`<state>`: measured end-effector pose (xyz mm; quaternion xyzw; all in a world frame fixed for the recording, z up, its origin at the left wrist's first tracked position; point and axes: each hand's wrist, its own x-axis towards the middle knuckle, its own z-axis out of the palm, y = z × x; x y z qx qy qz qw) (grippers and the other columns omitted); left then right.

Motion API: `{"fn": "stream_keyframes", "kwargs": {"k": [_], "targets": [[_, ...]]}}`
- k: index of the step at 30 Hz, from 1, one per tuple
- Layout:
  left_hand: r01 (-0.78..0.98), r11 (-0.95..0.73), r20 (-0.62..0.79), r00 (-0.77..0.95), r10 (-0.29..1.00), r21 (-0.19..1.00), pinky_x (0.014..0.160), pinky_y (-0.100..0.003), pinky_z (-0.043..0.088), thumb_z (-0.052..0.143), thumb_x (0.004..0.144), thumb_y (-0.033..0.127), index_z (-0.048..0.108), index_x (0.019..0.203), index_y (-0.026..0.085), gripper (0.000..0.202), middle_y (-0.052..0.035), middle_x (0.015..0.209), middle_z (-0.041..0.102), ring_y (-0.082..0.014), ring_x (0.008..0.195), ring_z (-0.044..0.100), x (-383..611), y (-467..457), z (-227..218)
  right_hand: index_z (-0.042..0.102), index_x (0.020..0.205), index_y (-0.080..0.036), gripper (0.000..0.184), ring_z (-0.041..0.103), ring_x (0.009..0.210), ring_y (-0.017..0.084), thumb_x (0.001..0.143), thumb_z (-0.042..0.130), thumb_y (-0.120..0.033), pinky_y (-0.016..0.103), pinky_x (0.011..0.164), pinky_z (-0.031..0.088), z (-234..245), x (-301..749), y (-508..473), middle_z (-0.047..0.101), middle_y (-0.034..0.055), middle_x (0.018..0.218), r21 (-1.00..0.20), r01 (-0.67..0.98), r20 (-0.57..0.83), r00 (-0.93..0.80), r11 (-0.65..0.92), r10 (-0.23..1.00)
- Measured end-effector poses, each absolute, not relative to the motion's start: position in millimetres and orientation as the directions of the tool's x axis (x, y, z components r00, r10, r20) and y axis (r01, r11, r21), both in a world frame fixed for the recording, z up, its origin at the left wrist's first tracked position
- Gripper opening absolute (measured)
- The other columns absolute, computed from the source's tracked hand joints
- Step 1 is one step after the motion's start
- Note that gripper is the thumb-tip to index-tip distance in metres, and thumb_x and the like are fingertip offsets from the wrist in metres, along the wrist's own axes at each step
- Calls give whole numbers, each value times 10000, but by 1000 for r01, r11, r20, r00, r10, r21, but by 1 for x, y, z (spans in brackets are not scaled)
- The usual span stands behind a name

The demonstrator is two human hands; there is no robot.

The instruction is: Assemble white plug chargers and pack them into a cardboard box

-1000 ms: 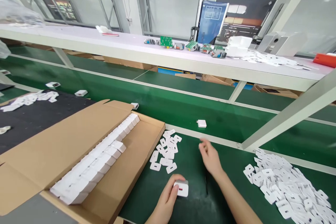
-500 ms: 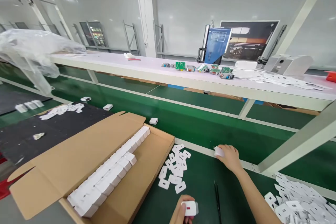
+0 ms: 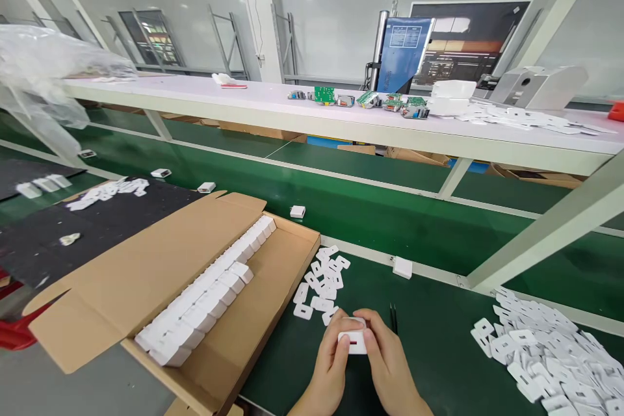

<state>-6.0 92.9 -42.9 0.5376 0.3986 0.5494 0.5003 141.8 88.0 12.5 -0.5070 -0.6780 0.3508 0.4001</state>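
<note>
Presently, a small white block (image 3: 359,348) is held in the air to the right of the cardboard box (image 3: 238,318), apart from it, and its front face, with a small dark-red slot (image 3: 353,342), is turned toward the person. By its look, the block can be judged light and stiff, probably of smooth plastic, so it may be a little slippery under dry fingers. The front could be marked if it is pressed with nails; therefore it is best taken by its side edges, and the slot is better left uncovered.

It is gripped from both sides. By the left hand (image 3: 325,354) the left side is pinched, with the thumb laid on the front edge and the index finger bent over the top. By the right hand (image 3: 391,361) the right side is pinched in a similar way. The fingers behind the block are hidden, so their exact placing cannot be told. The hands are turned inward, almost like a mirror, and the forearms are brought in from below. Also to the right of the box, tweezers (image 3: 394,320) are seen just beyond the right hand.
</note>
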Motion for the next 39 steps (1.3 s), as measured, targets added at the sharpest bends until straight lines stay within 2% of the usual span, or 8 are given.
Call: {"fn": "stream_keyframes", "kwargs": {"k": [4,13,20,24,27,30,33,39], "targets": [[-68,-188,195,124,973,980,1281,-509,240,433,1073,535,773,1095,245,448,-90,1136,750,-276,1164,615,-11,90,-32,627,1182,-252,336,686,803,170,1108,381,-469,251,763,562,10,133,84,716,32,1001,-892,384,199,-138,237,970],[-40,-97,102,152,983,995,1277,-525,261,302,1067,642,790,1126,252,628,-98,1210,745,-316,1305,554,-13,92,-14,621,1258,-247,355,711,897,190,1121,355,-438,262,798,591,-7,134,78,727,73,1118,-894,345,279,-71,286,958],[-330,286,-194,285,939,900,813,-369,549,296,1035,724,540,1480,239,702,-100,1193,723,-242,941,667,0,93,-16,533,1490,-299,444,694,932,210,1120,345,-454,272,696,611,-28,133,71,623,115,1294,-888,367,286,-24,275,958],[-494,295,-149,314,938,818,930,-392,546,397,1042,679,467,1516,265,633,-110,1261,688,-250,1081,676,-7,86,-8,521,1527,-381,451,650,1176,236,1125,321,-424,310,859,626,-28,137,69,512,94,1429,-811,522,264,-75,263,962],[-299,125,-54,235,970,946,1034,-418,519,575,1011,583,395,1568,289,654,-107,1280,683,-254,1120,673,-43,98,4,484,1552,-403,463,580,1328,290,1099,400,-452,414,1007,594,-29,164,71,484,86,1505,-651,721,284,-59,237,957],[202,-168,159,62,985,965,1038,-414,525,528,1036,523,436,1526,268,560,-101,1281,669,-268,1159,657,-101,135,17,583,1460,-249,534,554,1322,424,1055,416,-554,614,1025,541,-39,222,76,539,195,1432,-407,905,440,80,120,894],[812,-211,324,29,946,544,992,-386,546,390,1078,469,544,1380,225,418,-105,1315,641,-262,1152,661,-158,186,22,579,1416,-31,727,437,1398,570,1029,334,-597,737,1044,448,-60,288,73,491,357,1432,-200,977,593,181,-74,785],[962,-150,283,82,956,229,1016,-475,482,530,974,370,709,1123,200,288,-144,1112,694,-350,1101,619,-215,245,-3,550,1459,-89,707,563,1322,509,1024,287,-580,685,1020,487,-109,345,47,635,302,1352,-79,991,537,133,-107,833]]}}
